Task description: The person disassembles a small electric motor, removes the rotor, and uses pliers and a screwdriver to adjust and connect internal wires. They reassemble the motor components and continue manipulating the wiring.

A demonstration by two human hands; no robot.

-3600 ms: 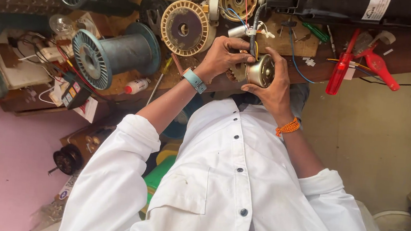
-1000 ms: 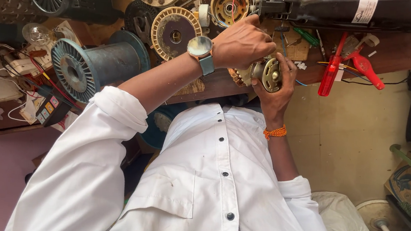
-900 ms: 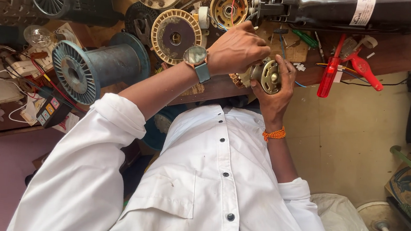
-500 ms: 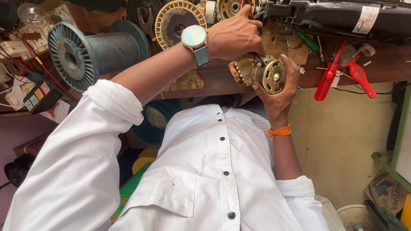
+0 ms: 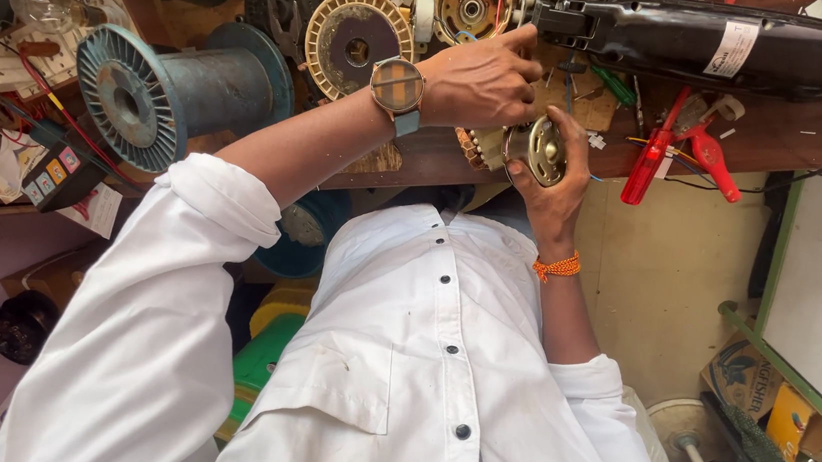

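Observation:
My right hand [image 5: 554,190], with an orange thread band at the wrist, grips a small round brass-coloured motor part [image 5: 537,149] from below, at the front edge of the wooden bench [image 5: 418,156]. My left hand [image 5: 481,82], wearing a square wristwatch [image 5: 397,87], lies curled over the top of the part, above its ribbed beige piece [image 5: 477,148]. Its fingertips reach up near the end of a long black machine [image 5: 710,44]. The left thumb and the part's far side are hidden.
On the bench lie a large blue-grey wire spool [image 5: 179,88], a round cream fan-like disc [image 5: 354,45], a red-handled pair of pliers [image 5: 680,151] and a glass bulb [image 5: 41,5]. A small tester with coloured buttons [image 5: 60,172] hangs at left. Boxes [image 5: 767,396] stand at lower right.
My left hand has risen from the part's side to lie over its top, wrist turned so the watch face shows. The right hand keeps its grip. The view shifted slightly.

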